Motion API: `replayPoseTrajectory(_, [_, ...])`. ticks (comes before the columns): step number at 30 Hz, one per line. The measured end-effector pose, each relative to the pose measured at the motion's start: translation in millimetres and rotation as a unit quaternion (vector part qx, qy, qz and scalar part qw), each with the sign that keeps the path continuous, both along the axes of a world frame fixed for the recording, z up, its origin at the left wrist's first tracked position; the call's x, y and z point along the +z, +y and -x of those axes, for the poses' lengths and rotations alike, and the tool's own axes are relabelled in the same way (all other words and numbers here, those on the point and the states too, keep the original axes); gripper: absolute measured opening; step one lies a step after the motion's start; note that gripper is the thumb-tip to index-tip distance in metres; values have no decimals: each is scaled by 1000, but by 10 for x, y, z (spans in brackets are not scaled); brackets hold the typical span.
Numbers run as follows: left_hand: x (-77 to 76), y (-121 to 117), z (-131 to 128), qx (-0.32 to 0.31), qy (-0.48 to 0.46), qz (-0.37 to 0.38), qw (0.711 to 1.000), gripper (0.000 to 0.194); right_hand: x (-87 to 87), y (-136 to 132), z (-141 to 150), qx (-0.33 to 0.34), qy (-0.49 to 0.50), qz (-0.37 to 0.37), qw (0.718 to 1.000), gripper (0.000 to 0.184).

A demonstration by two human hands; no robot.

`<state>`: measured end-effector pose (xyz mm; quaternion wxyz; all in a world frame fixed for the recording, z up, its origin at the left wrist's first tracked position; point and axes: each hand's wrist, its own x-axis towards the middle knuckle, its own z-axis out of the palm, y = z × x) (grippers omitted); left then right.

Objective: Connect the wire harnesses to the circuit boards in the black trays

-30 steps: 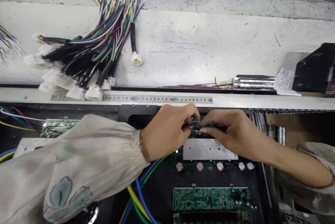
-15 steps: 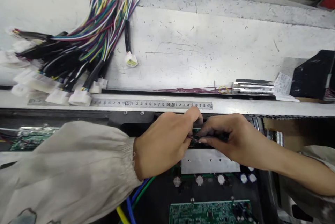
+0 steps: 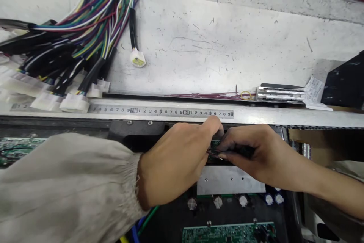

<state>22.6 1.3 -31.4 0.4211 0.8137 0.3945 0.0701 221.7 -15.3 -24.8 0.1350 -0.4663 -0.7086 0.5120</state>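
Observation:
My left hand [image 3: 176, 159] reaches in from the left in a loose grey sleeve, its fingers closed in a pinch with the tips partly hidden behind the hand. Facing it, my right hand [image 3: 258, 155] pinches with thumb and forefinger. A thin dark reddish wire [image 3: 212, 153] runs between the two sets of fingertips; its ends are too small to make out. Under the fingers a small part of a green circuit board [image 3: 215, 145] shows. A flat metal plate [image 3: 227, 185] with small holes lies just in front of both hands.
Wire harnesses with white connectors [image 3: 75, 102] lie piled at the left of the bench. A ruler strip [image 3: 170, 112] runs along its edge. Thin purple wires [image 3: 199, 95] lie beside a metal bracket [image 3: 280, 94]. Capacitors [image 3: 218, 202] and another green board [image 3: 227, 233] are nearer me.
The view has shifted, so the harness pile sits further left and the plate lower. My hands stay pinched together at the same place, with the thin wire now easier to see.

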Motion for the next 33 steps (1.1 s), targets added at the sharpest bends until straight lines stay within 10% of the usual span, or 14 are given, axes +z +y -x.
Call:
replayPoseTrajectory(7, [51, -11, 24, 21, 3, -12, 1000, 22, 1, 10, 22, 13, -2, -6, 1000, 17])
replayPoseTrajectory(14, [423, -135, 409, 11, 5, -114, 993, 25, 137, 35, -5, 43, -76, -50, 995, 12])
replayPoseTrajectory(20, [589, -637, 311, -104, 92, -350, 926, 35, 541, -422, 215, 78, -109, -127, 983, 14])
replayPoseTrajectory(25, [575, -928, 177, -115, 76, -414, 900, 41, 469, -858, 181, 55, -66, -67, 994, 21])
replayPoseTrajectory(28, [465, -1071, 91, -75, 97, -367, 922, 32, 316, -1043, 61, 66, -56, -89, 992, 12])
replayPoseTrajectory(33, [220, -1217, -65, 33, 39, -69, 996, 9, 54, -1232, -11, 16, -73, -160, 984, 12])
